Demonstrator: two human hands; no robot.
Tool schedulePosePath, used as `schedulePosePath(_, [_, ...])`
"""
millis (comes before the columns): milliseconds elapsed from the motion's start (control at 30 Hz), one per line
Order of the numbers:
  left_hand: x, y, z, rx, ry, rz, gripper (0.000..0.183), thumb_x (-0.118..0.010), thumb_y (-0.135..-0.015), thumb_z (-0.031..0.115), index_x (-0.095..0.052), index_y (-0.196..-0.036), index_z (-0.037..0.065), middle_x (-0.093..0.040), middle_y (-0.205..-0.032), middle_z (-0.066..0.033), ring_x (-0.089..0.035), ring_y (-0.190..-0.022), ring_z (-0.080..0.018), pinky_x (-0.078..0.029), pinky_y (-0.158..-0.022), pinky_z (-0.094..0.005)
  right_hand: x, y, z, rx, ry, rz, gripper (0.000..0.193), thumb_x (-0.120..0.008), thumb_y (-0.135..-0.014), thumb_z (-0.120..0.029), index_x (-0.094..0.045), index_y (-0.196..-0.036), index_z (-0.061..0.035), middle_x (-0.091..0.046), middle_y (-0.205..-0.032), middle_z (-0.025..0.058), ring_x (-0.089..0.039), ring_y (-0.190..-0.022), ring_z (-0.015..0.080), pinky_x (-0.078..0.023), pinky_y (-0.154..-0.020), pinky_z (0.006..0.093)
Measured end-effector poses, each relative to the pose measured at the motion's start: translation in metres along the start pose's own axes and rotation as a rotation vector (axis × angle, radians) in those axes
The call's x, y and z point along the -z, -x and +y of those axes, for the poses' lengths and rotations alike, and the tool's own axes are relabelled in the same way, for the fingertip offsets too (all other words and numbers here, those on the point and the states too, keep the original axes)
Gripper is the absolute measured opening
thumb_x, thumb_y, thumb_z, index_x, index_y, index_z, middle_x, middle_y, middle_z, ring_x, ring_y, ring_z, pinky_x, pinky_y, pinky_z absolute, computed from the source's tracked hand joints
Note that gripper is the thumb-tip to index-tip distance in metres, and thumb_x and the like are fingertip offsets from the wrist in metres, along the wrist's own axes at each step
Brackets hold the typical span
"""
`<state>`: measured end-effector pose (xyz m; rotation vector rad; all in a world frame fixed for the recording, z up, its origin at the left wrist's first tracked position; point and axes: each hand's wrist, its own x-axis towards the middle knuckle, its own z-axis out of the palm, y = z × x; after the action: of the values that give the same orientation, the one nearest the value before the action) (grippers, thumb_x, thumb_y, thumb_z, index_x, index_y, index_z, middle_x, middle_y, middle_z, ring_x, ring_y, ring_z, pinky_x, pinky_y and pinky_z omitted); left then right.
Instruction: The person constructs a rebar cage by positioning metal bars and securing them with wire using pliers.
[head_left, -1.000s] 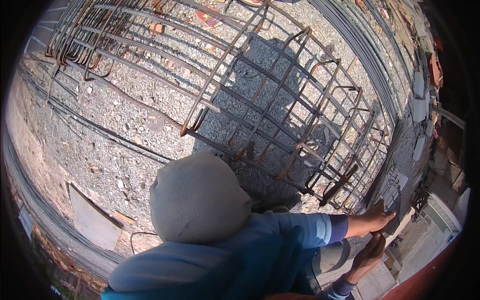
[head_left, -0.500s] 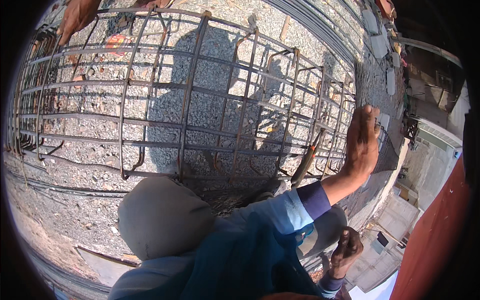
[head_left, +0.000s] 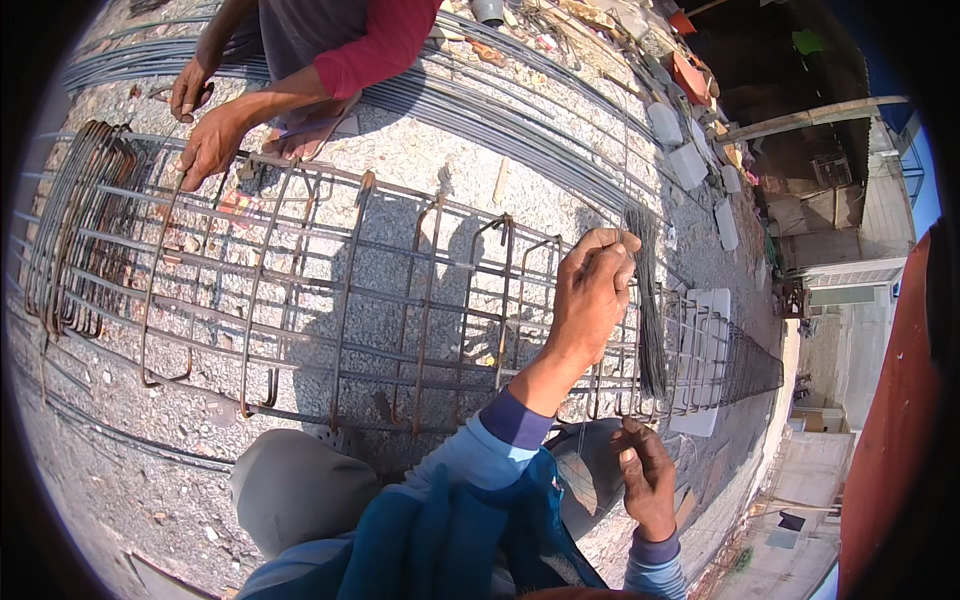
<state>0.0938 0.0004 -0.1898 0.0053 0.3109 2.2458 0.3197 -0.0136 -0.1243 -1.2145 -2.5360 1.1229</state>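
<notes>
My left hand (head_left: 592, 300) is raised over the rebar cage (head_left: 345, 290), its fingers pinched on what looks like a thin wire running up from the fingertips. Just beyond it lies a bundle of thin tie wire (head_left: 648, 320). Lower and to the right, my right hand (head_left: 650, 478) is closed with thumb and fingers together; whatever is in it is too fine to make out. The cage of long bars and bent stirrups lies on gravel before my knees. At its left end several stirrups (head_left: 75, 230) stand packed together.
Across the cage a co-worker crouches, one hand (head_left: 215, 140) on a stirrup, the other (head_left: 190, 90) holding a small dark tool. Long loose bars (head_left: 480, 110) lie along the far side. White blocks (head_left: 690, 165) sit at upper right; another cage (head_left: 740, 360) extends to the right.
The view has shifted, showing more of the co-worker and the wire bundle. My left hand appears farther left, and my right hand higher in view. The orange-marked tool no longer shows.
</notes>
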Motion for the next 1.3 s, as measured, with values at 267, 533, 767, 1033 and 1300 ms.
schedulePosePath(267, [-0.015,0.022,-0.017,0.228,-0.227,-0.197,0.017,-0.043,-0.089,0.015,-0.054,-0.091,0.002,-0.046,-0.062,0.0001,-0.042,-0.043,-0.0085,-0.032,-0.036,-0.023,0.017,-0.151,-0.09,0.482,-0.174,0.319,0.047,-0.047,-0.097,-0.021,-0.039,-0.138,0.0001,-0.058,-0.114,0.0153,-0.058,-0.097,0.0183,-0.046,-0.084,0.0305])
schedulePosePath(533, [-0.019,0.04,-0.034,0.38,-0.352,-0.415,0.019,-0.044,-0.091,0.016,-0.054,-0.093,0.001,-0.048,-0.061,-0.0004,-0.049,-0.044,-0.0103,-0.037,-0.037,-0.0236,0.043,-0.17,-0.076,0.455,-0.473,0.338,0.038,-0.045,-0.095,-0.013,-0.049,-0.13,0.0017,-0.064,-0.085,0.0093,-0.062,-0.07,0.0137,-0.051,-0.065,0.0268])
schedulePosePath(767, [-0.018,0.038,-0.036,0.309,-0.326,-0.372,0.018,-0.044,-0.092,0.017,-0.054,-0.093,0.002,-0.048,-0.061,0.0002,-0.046,-0.043,-0.0085,-0.034,-0.036,-0.0218,0.036,-0.162,-0.066,0.401,-0.487,0.321,0.028,-0.044,-0.092,-0.013,-0.056,-0.111,0.0038,-0.066,-0.087,0.0122,-0.063,-0.071,0.0156,-0.05,-0.065,0.0269])
schedulePosePath(1033, [-0.014,0.031,-0.028,0.251,-0.252,-0.226,0.015,-0.044,-0.091,0.018,-0.055,-0.091,0.008,-0.045,-0.062,0.0015,-0.037,-0.042,-0.0048,-0.027,-0.035,-0.0188,0.004,-0.16,-0.054,0.42,-0.479,0.053,0.048,-0.038,-0.079,-0.014,-0.05,-0.122,0.0039,-0.063,-0.099,0.0156,-0.06,-0.09,0.0199,-0.049,-0.079,0.0306])
schedulePosePath(1300, [-0.007,0.029,-0.005,0.185,-0.212,-0.164,0.015,-0.044,-0.09,0.016,-0.057,-0.092,0.008,-0.044,-0.061,0.0014,-0.032,-0.039,-0.0044,-0.026,-0.034,-0.0195,-0.014,-0.155,-0.065,0.465,-0.397,-0.066,0.055,-0.034,-0.075,-0.002,-0.042,-0.13,0.004,-0.061,-0.106,0.0185,-0.062,-0.082,0.0159,-0.05,-0.06,0.021])
